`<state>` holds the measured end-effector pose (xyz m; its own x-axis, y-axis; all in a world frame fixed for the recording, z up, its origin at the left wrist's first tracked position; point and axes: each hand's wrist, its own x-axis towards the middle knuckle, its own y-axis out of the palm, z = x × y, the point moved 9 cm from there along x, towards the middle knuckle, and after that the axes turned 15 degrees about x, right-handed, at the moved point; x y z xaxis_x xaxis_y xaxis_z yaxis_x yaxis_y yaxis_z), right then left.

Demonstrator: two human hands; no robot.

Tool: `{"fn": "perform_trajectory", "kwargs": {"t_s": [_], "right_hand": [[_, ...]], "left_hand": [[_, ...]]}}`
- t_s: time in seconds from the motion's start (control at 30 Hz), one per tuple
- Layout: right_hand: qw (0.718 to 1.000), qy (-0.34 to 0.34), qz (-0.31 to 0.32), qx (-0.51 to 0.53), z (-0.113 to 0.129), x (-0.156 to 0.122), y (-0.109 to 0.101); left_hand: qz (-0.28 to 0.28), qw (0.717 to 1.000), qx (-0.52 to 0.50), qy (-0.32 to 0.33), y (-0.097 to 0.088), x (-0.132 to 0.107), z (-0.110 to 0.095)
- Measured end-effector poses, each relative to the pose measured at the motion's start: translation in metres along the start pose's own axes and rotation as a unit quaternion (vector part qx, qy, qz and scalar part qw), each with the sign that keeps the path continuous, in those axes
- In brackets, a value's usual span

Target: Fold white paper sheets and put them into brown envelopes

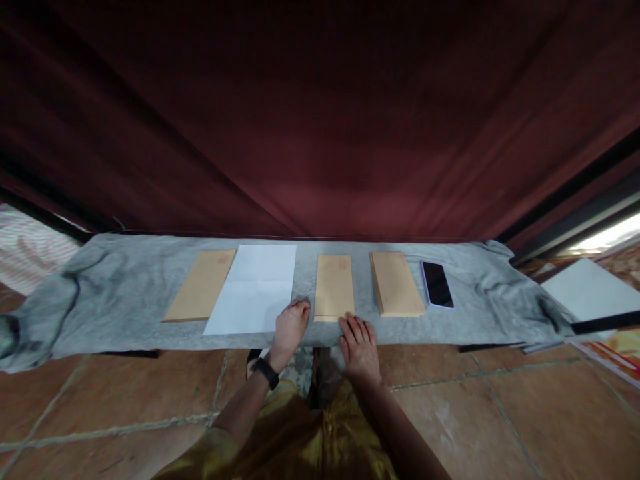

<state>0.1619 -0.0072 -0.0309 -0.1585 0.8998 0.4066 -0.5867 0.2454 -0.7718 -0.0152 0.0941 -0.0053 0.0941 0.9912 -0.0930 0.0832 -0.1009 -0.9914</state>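
A brown envelope [334, 283] lies flat in front of me on the grey cloth, its flap edge toward me. My right hand [361, 343] rests palm down with fingers stretched out, the fingertips at the envelope's near right corner. Just left of this envelope, my left hand [291, 325] is closed with its fingers curled; nothing shows in it. It covers the near right corner of a creased white sheet of paper [255, 283]. Further left, partly beside the sheet, lies another brown envelope [200, 287]. To the right is a stack of brown envelopes [396, 283].
A phone [438, 285] with a purple edge lies right of the stack. Grey cloth [480, 293] covers the narrow table. A dark red curtain [320, 133] hangs behind it. At far right stands a white board [593, 290]. Brown tiles [450, 413] make up the floor.
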Motion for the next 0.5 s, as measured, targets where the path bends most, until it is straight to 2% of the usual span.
{"fn": "perform_trajectory", "kwargs": {"t_s": [0.33,0.43,0.5], "right_hand": [[1.000,0.016,0.002,0.004,-0.001,0.002,0.000],[1.000,0.014,0.004,0.007,0.001,0.002,-0.002],[1.000,0.013,0.002,0.004,0.001,0.003,-0.002]], "left_hand": [[0.076,0.995,0.067,-0.015,-0.003,0.019,-0.003],[0.081,0.994,0.077,-0.003,-0.008,0.005,-0.005],[0.090,0.992,0.083,0.006,-0.008,-0.017,0.000]]}}
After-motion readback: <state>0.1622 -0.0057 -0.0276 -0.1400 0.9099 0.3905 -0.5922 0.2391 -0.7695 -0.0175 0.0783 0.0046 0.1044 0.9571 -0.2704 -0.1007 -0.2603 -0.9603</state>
